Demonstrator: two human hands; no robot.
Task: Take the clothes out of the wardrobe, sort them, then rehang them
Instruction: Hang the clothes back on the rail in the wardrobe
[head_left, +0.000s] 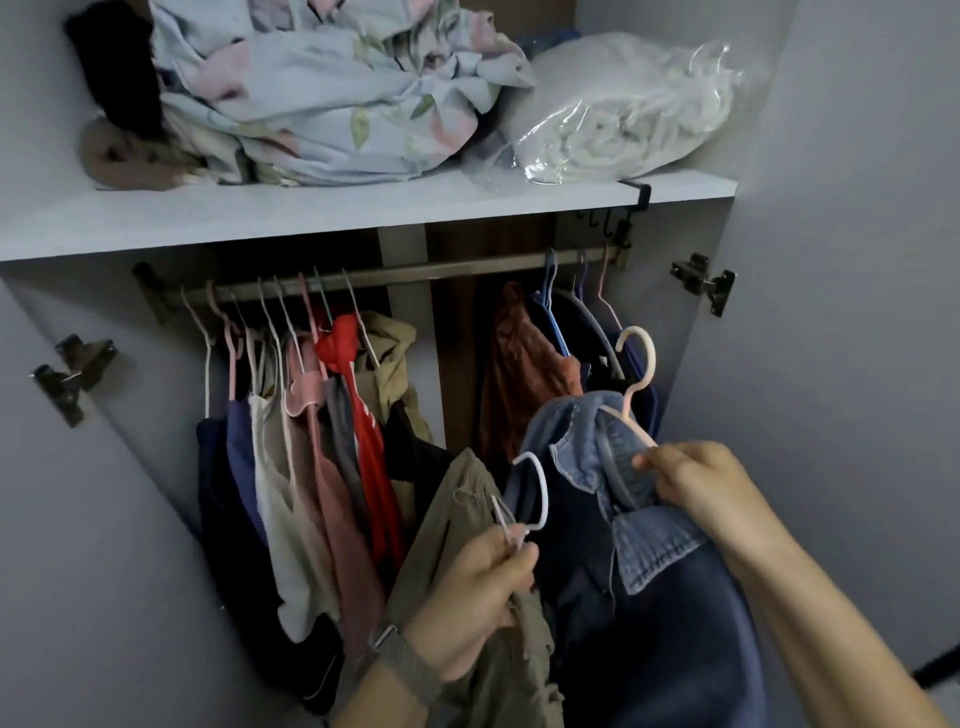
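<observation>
The emptying looks only partly done, as I judge it: the hanging rail (395, 274) under the shelf (363, 208) still carries most of the clothes, and sorting and rehanging are all ahead. Toward the rail's left end hangs a tight row on thin pale hangers, among it a navy top (218, 467), a cream top (275, 467), a pink garment (332, 467), a red hooded top (358, 395) and an olive piece (389, 358). Toward the rail's right end hang a rust-brown garment (514, 374) and dark clothes on blue hangers (550, 306). Two garments are off the rail, below and in front of it. The left hand (467, 608), a watch at its wrist, has its fingers (519, 558) curled round the neck of a white hanger (535, 488) bearing a khaki garment (467, 525) with a drawstring. The right hand (696, 488) pinches the shoulder of a pink hanger (636, 374) that carries a denim shirt (587, 447), its collar faded blue, the cloth below it darker and bunched over the forearm. Above the rail, on the shelf, lie a crumpled floral sheet (322, 104) and a bedding pack in clear plastic (623, 114).
</observation>
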